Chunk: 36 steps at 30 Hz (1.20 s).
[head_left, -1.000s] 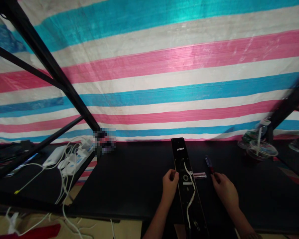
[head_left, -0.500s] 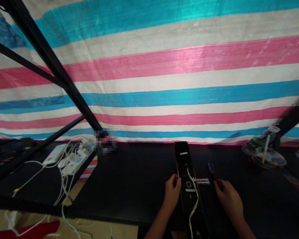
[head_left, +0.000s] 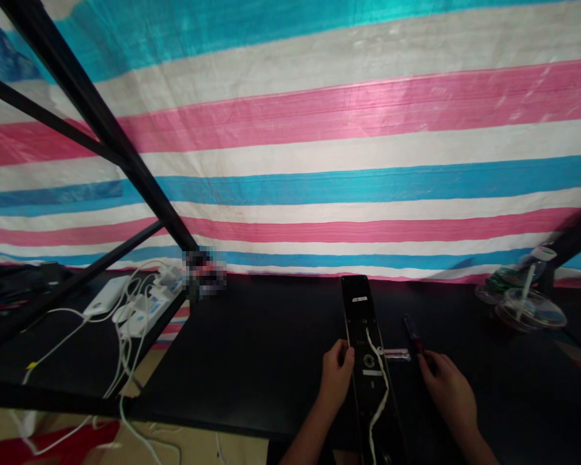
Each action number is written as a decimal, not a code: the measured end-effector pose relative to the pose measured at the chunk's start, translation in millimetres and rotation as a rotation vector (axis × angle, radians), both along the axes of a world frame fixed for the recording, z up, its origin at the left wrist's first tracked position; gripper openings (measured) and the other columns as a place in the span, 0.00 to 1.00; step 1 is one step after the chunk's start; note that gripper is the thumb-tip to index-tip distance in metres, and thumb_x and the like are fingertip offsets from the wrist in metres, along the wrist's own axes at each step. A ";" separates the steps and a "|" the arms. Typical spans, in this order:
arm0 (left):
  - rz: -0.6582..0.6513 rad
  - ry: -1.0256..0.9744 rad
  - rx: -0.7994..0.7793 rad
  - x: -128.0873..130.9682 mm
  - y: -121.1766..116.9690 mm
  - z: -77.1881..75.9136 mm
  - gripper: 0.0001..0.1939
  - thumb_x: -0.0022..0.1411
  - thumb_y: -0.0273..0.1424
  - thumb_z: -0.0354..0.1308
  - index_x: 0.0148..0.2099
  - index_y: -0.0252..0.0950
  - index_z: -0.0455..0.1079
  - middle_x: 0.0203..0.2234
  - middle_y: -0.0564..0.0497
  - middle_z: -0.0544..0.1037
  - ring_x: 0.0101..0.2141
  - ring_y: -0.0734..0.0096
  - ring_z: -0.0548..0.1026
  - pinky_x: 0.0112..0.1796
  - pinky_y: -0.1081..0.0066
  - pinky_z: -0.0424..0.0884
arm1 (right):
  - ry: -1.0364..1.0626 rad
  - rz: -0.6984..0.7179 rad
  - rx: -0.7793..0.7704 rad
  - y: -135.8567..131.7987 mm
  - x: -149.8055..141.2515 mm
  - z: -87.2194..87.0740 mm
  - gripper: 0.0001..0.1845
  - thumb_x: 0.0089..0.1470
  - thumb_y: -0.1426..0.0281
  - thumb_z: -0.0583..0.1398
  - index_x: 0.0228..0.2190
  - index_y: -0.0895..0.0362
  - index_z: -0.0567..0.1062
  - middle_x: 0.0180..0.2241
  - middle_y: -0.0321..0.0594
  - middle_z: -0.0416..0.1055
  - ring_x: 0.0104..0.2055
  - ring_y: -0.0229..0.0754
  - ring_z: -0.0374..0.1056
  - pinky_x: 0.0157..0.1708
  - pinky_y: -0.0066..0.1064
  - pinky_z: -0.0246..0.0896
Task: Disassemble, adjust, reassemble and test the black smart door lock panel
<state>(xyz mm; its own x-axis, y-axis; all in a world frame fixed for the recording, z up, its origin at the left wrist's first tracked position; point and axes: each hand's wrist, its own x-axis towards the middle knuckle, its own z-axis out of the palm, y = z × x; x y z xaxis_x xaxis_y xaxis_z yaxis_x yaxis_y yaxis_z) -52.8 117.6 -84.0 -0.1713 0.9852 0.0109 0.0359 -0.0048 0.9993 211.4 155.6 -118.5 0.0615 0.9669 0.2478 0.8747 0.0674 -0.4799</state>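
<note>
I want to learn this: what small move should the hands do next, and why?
I'd guess the right hand should firm its grip on the tool and lift it: fingers are at its red end, and the left hand is at the edge of the panel.

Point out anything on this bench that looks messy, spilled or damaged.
The white cables look untidy: they tangle over the power strip at the left and droop past the front edge toward the floor. I see no spill, and no damage is evident on the long black panel, though its near end is cut off.
</note>
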 end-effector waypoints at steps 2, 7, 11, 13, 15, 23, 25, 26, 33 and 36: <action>0.002 0.009 -0.003 -0.1 -0.1 -0.8 0.19 0.65 0.45 0.52 0.33 0.35 0.70 0.26 0.52 0.73 0.30 0.69 0.69 0.33 0.72 0.64 | -0.006 -0.006 -0.008 -0.2 0.3 -0.5 0.26 0.60 0.51 0.49 0.39 0.57 0.77 0.40 0.48 0.77 0.33 0.49 0.75 0.31 0.37 0.66; 0.007 0.007 -0.011 0.8 -0.5 2.6 0.20 0.64 0.47 0.52 0.33 0.35 0.70 0.26 0.52 0.73 0.30 0.68 0.69 0.34 0.71 0.65 | -0.013 -0.002 0.015 0.2 0.6 -2.5 0.26 0.60 0.51 0.49 0.39 0.57 0.76 0.39 0.48 0.77 0.33 0.49 0.75 0.31 0.37 0.65; 0.007 0.008 -0.022 0.9 -0.9 7.0 0.22 0.63 0.50 0.51 0.32 0.35 0.70 0.26 0.52 0.73 0.30 0.68 0.69 0.34 0.71 0.64 | -0.033 -0.002 0.021 0.8 0.4 -3.0 0.26 0.60 0.51 0.49 0.39 0.57 0.76 0.39 0.48 0.77 0.34 0.50 0.75 0.30 0.37 0.65; 0.007 0.016 -0.012 0.7 -1.1 8.3 0.22 0.64 0.49 0.51 0.33 0.35 0.70 0.26 0.51 0.73 0.30 0.67 0.69 0.34 0.71 0.64 | -0.034 0.003 0.016 0.9 0.3 -2.9 0.26 0.60 0.52 0.48 0.39 0.57 0.76 0.39 0.49 0.77 0.33 0.50 0.75 0.30 0.37 0.66; 0.014 0.025 -0.002 0.6 -1.2 8.6 0.21 0.64 0.49 0.51 0.32 0.35 0.70 0.26 0.51 0.73 0.31 0.67 0.69 0.34 0.71 0.64 | -0.026 0.003 0.009 0.8 0.3 -2.6 0.26 0.60 0.52 0.49 0.39 0.57 0.76 0.40 0.49 0.77 0.33 0.50 0.75 0.30 0.37 0.66; 0.037 0.024 -0.010 2.3 -1.5 3.3 0.18 0.65 0.45 0.52 0.33 0.35 0.70 0.26 0.52 0.74 0.30 0.68 0.69 0.33 0.72 0.64 | 0.007 0.018 -0.007 1.3 1.1 -1.0 0.25 0.60 0.52 0.49 0.39 0.56 0.77 0.39 0.47 0.78 0.33 0.49 0.76 0.31 0.36 0.67; 0.026 0.026 -0.006 2.3 -1.9 2.9 0.18 0.66 0.44 0.51 0.34 0.35 0.70 0.27 0.52 0.74 0.30 0.68 0.69 0.34 0.72 0.64 | 0.006 0.021 -0.020 1.5 1.3 -1.1 0.25 0.60 0.52 0.49 0.39 0.56 0.76 0.40 0.47 0.77 0.34 0.49 0.76 0.31 0.36 0.67; 0.022 0.026 -0.003 2.3 -2.1 2.7 0.17 0.66 0.43 0.51 0.34 0.35 0.70 0.27 0.52 0.74 0.30 0.68 0.69 0.34 0.72 0.64 | 0.004 0.022 -0.027 1.6 1.4 -1.3 0.25 0.60 0.52 0.49 0.39 0.56 0.76 0.40 0.47 0.77 0.34 0.49 0.76 0.31 0.36 0.67; 0.019 0.043 0.004 1.2 -2.1 1.3 0.18 0.66 0.44 0.51 0.35 0.34 0.70 0.27 0.51 0.74 0.31 0.68 0.70 0.34 0.72 0.64 | 0.002 0.018 0.001 0.1 1.5 -3.9 0.25 0.60 0.51 0.49 0.39 0.56 0.76 0.40 0.48 0.78 0.34 0.49 0.76 0.31 0.37 0.67; 0.001 0.020 0.004 1.0 -1.9 3.7 0.19 0.66 0.45 0.50 0.36 0.34 0.70 0.28 0.51 0.75 0.31 0.68 0.70 0.34 0.72 0.65 | -0.003 0.010 -0.008 -0.2 1.5 -4.1 0.26 0.60 0.50 0.49 0.39 0.57 0.77 0.39 0.48 0.78 0.31 0.48 0.75 0.28 0.36 0.66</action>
